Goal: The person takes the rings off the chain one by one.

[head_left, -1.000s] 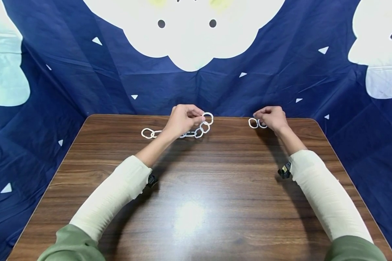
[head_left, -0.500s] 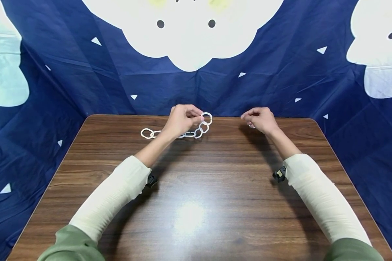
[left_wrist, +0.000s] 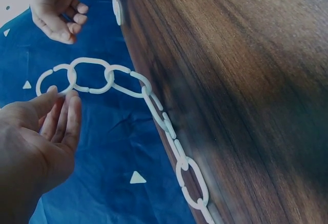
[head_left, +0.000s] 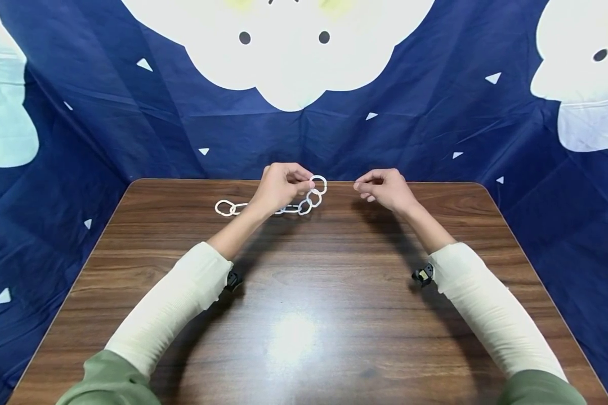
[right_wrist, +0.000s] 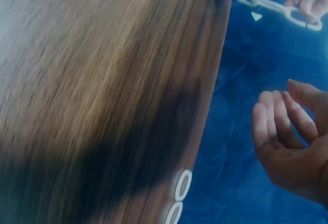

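My left hand [head_left: 278, 188] pinches the end link of a white plastic chain [left_wrist: 91, 60] between thumb and fingertips. Several oval links hang from that grip in the left wrist view, each with a small gap in its side. The rest of the chain trails along the table's back edge, partly hidden behind the left wrist in the head view. To the right, apart from the chain, is my right hand [head_left: 387, 190]. Its fingers are loosely bent, and the right wrist view [right_wrist: 292, 142] shows nothing held in them.
Two white links [right_wrist: 178, 185] lie on the wooden table [head_left: 334, 270] by its back edge, near the right hand; the head view hides them. Behind the table hangs a dark blue cloth [head_left: 425, 124] with white cloud shapes.
My right hand has moved left from above the two loose links towards the chain, leaving them on the table. The left hand keeps its hold on the end link.
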### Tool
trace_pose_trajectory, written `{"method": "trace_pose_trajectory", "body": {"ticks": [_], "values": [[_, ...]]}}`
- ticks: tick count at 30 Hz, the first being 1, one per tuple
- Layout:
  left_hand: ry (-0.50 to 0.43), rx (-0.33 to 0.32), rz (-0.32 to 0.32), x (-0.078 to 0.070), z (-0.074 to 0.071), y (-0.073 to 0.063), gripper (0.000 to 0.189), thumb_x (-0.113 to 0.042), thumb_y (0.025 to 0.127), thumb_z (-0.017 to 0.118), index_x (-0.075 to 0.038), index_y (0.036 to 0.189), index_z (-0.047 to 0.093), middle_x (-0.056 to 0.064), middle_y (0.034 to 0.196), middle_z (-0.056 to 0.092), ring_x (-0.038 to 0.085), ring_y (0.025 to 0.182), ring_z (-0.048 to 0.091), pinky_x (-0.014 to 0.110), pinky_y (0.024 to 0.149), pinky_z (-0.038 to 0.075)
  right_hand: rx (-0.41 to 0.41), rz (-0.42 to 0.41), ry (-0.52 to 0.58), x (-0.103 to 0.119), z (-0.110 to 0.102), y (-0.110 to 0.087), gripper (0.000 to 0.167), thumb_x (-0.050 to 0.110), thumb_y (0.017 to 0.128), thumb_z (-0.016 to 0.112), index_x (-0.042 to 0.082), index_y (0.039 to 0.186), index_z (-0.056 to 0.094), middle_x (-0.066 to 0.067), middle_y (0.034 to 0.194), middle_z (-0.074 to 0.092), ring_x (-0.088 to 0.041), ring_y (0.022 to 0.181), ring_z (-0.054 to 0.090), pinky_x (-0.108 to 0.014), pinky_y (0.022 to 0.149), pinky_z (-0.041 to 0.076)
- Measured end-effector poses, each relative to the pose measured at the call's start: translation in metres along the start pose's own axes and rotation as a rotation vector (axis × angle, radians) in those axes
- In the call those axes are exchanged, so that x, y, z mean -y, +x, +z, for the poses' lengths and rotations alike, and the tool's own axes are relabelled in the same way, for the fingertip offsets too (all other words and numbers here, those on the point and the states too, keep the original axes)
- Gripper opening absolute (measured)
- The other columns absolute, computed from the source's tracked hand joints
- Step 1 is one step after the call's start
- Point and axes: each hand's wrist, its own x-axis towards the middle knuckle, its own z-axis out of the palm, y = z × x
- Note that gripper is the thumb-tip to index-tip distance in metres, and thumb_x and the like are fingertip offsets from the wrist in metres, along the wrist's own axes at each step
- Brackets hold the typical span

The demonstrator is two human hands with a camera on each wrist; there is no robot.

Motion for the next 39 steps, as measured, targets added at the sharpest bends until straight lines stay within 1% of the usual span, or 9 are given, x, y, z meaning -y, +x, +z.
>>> {"method": "trace_pose_trajectory", "body": {"ticks": [6,8,11,15,18,24,28,34,39], "values": [[0.005,0.007,0.013,0.0,0.001,0.001,0.015,-0.013,0.098,0.09,-0.005,0.11,0.087,0.011,0.104,0.088,0.011,0.085,0.08,0.016,0.074,0.059,0.028,-0.036,0.007,0.009,0.012,-0.002,0.026,0.014,0.103,0.084,-0.006,0.12,0.082,0.001,0.09,0.085,-0.001,0.075,0.076,-0.018,0.071,0.063],[0.005,0.01,0.017,0.0,0.002,0.002,0.017,-0.012,0.098,0.09,-0.004,0.111,0.087,0.012,0.104,0.088,0.012,0.086,0.081,0.016,0.074,0.059,0.036,-0.055,0.003,0.011,0.015,-0.002,0.025,0.015,0.103,0.085,-0.005,0.118,0.083,-0.008,0.094,0.086,-0.004,0.076,0.077,-0.019,0.072,0.064],[0.004,0.016,0.02,0.0,0.003,0.002,0.018,-0.012,0.098,0.09,-0.002,0.113,0.086,0.013,0.105,0.088,0.014,0.087,0.081,0.015,0.073,0.058,0.047,-0.084,-0.013,0.013,0.02,-0.003,0.023,0.016,0.102,0.085,-0.003,0.117,0.084,-0.011,0.096,0.087,-0.009,0.079,0.079,-0.019,0.073,0.064],[0.004,0.017,0.019,0.0,0.003,0.003,0.016,-0.012,0.098,0.09,-0.003,0.112,0.087,0.012,0.105,0.088,0.015,0.088,0.082,0.015,0.072,0.057,0.055,-0.111,-0.022,0.016,0.025,-0.002,0.022,0.016,0.1,0.088,0.0,0.115,0.085,-0.005,0.094,0.087,-0.019,0.083,0.081,-0.02,0.072,0.063],[0.001,0.016,0.02,0.0,0.004,0.004,0.014,-0.011,0.098,0.09,-0.004,0.11,0.087,0.012,0.104,0.088,0.015,0.088,0.082,0.014,0.072,0.057,0.068,-0.118,-0.032,0.018,0.028,-0.003,0.024,0.017,0.098,0.09,0.002,0.116,0.085,0.0,0.092,0.086,-0.021,0.084,0.08,-0.021,0.072,0.062],[-0.006,0.03,0.036,-0.001,0.007,0.004,0.014,-0.009,0.098,0.089,-0.002,0.111,0.087,0.014,0.105,0.088,0.016,0.089,0.082,0.014,0.072,0.056,0.09,-0.131,-0.063,0.02,0.034,-0.003,0.028,0.017,0.095,0.092,0.004,0.118,0.086,-0.002,0.097,0.087,-0.008,0.081,0.075,-0.03,0.076,0.064],[-0.013,0.041,0.045,-0.002,0.009,0.004,0.015,-0.008,0.098,0.088,-0.001,0.111,0.086,0.015,0.106,0.088,0.018,0.091,0.083,0.014,0.073,0.055,0.089,-0.152,-0.068,0.021,0.038,0.0,0.03,0.017,0.095,0.092,0.001,0.119,0.084,-0.003,0.098,0.086,-0.005,0.081,0.074,-0.033,0.081,0.066],[-0.009,0.037,0.048,-0.003,0.01,0.004,0.014,-0.009,0.098,0.089,-0.002,0.11,0.087,0.014,0.105,0.088,0.018,0.091,0.083,0.014,0.072,0.056,0.077,-0.186,-0.029,0.024,0.042,0.0,0.02,0.013,0.098,0.089,0.0,0.114,0.085,-0.009,0.1,0.086,-0.011,0.083,0.077,-0.023,0.077,0.064],[-0.011,0.035,0.047,-0.003,0.009,0.003,0.015,-0.008,0.098,0.088,0.0,0.111,0.086,0.015,0.105,0.088,0.017,0.09,0.082,0.014,0.072,0.055,0.073,-0.202,-0.006,0.024,0.045,0.001,0.018,0.01,0.1,0.086,-0.002,0.113,0.085,-0.02,0.102,0.086,-0.003,0.08,0.075,-0.018,0.075,0.062]]}}
